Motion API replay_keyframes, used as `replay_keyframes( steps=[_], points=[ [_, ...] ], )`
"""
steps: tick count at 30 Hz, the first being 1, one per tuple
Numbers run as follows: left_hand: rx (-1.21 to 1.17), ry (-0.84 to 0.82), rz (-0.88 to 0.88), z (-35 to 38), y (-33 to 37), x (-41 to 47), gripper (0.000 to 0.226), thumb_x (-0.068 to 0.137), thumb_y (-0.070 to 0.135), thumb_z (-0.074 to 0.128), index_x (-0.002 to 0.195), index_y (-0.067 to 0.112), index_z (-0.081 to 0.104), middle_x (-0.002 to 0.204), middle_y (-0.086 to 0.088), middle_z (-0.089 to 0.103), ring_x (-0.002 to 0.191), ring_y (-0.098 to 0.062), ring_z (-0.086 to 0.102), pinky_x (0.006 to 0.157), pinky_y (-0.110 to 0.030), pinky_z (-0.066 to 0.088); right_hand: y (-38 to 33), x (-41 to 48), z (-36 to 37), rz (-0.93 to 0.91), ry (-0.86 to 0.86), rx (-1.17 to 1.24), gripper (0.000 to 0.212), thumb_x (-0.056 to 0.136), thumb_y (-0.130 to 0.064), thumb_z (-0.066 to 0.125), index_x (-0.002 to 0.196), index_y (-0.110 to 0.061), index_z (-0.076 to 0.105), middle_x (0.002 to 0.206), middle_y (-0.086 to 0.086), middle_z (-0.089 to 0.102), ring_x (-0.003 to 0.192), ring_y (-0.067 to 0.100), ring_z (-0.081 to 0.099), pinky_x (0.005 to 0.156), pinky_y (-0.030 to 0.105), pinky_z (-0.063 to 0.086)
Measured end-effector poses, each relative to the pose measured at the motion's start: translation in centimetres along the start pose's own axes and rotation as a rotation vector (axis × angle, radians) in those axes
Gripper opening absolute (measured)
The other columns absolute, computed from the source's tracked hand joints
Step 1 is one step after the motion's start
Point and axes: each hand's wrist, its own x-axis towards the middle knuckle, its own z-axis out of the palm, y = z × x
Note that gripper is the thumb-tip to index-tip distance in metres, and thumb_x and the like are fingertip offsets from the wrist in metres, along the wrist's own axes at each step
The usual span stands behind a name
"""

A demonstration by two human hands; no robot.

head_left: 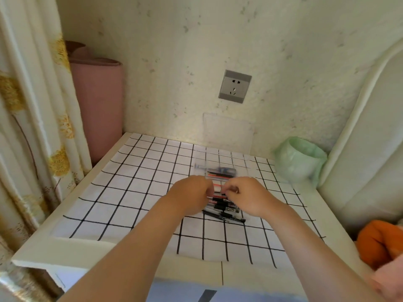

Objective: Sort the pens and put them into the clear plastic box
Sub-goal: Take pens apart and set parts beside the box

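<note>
A pile of pens (224,209), black and red, lies on the checked cloth in the middle of the table. Just behind it stands the clear plastic box (220,164), blurred, with a few pens inside. My left hand (192,198) and my right hand (248,196) are over the far end of the pile, fingers curled, each at one end of a pen with a red band (218,190). The fingertips are hidden behind the knuckles, so the grip is hard to make out.
A white table with a black-grid cloth (139,184) fills a corner. A green-bagged bin (299,160) stands at the back right. A pink roll (98,110) and a curtain (26,127) are at the left, an orange thing (379,243) at the right, a wall socket (235,86) behind.
</note>
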Motion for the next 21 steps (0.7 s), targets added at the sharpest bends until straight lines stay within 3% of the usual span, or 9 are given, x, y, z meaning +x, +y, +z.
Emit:
replay_keyframes(
  steps=[6, 9, 14, 21],
  points=[
    [0.04, -0.074, 0.042, 0.8, 1.3, -0.3, 0.019, 0.089, 0.028, 0.063, 0.108, 0.029, 0.067, 0.108, 0.009, 0.062, 0.099, -0.012, 0.057, 0.084, -0.029, 0.051, 1.6, -2.5, -0.8, 0.025, -0.143, -0.095, 0.009, 0.083, -0.029, 0.071, 0.091, -0.032, 0.073, 0.087, -0.016, 0.068, 0.081, -0.001, 0.063, 0.074, 0.019, 0.05],
    [0.081, -0.069, 0.076, 1.0, 1.9, -0.2, 0.021, 0.088, 0.031, 0.065, 0.108, 0.029, 0.068, 0.107, 0.007, 0.061, 0.099, -0.014, 0.057, 0.082, -0.031, 0.051, 1.6, -3.0, -0.6, 0.019, -0.17, -0.155, 0.014, 0.082, -0.04, 0.071, 0.094, -0.033, 0.073, 0.091, -0.016, 0.068, 0.086, 0.005, 0.063, 0.077, 0.026, 0.052],
    [0.091, -0.085, 0.062, 1.2, 2.4, 0.1, 0.018, 0.088, 0.032, 0.064, 0.105, 0.03, 0.07, 0.102, 0.009, 0.061, 0.095, -0.014, 0.059, 0.081, -0.031, 0.052, 1.1, -3.0, 0.1, -0.022, -0.148, -0.309, 0.017, 0.082, -0.039, 0.068, 0.094, -0.029, 0.075, 0.089, -0.009, 0.071, 0.084, 0.014, 0.064, 0.074, 0.03, 0.054],
    [0.082, -0.02, 0.166, 1.6, 2.5, 0.1, 0.029, 0.088, 0.032, 0.067, 0.115, 0.026, 0.062, 0.106, 0.007, 0.058, 0.099, -0.012, 0.051, 0.084, -0.031, 0.048, 1.6, -3.1, -0.2, -0.036, -0.083, -0.27, 0.014, 0.088, -0.035, 0.062, 0.098, -0.026, 0.068, 0.089, -0.006, 0.067, 0.082, 0.017, 0.062, 0.074, 0.033, 0.052]
  ],
)
